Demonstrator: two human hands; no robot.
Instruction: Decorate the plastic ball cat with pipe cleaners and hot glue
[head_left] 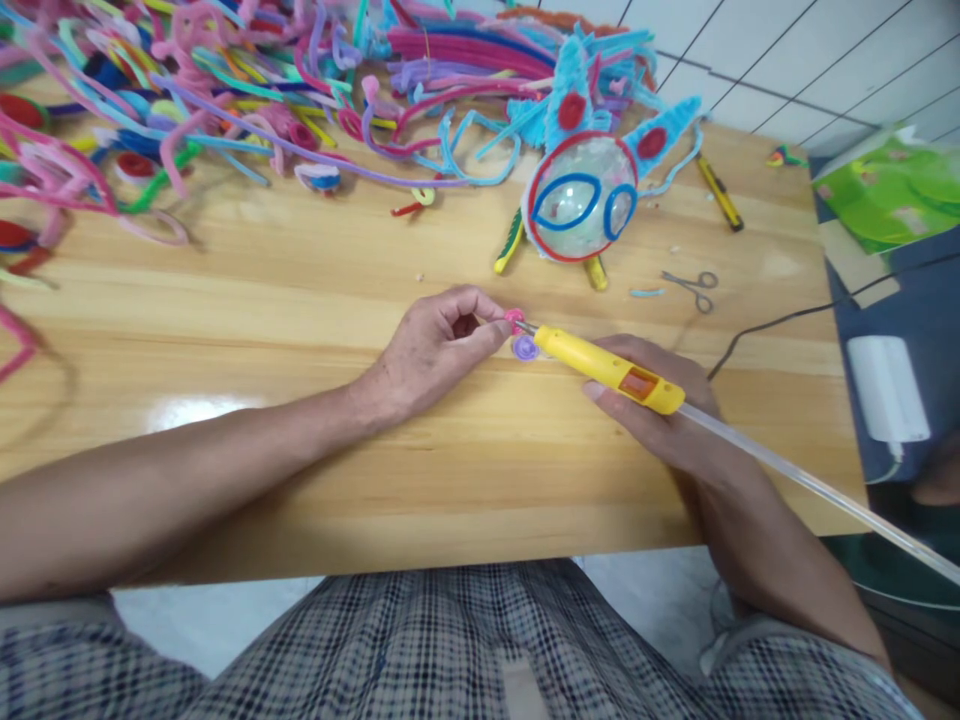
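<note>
One small, bright pink curled piece [514, 318], mid-frame, left hand [442, 345] pinching it, right hand [679, 437] gripping yellow glue gun [592, 362].

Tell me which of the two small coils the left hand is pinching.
The pink coil, held in the left hand at the tip of the yellow glue gun. The purple coil, nearer the body, has no finger on it.

Left fingers [493, 333] on pink coil [514, 315], glue gun [592, 360] (a yellow one) beside it.
</note>
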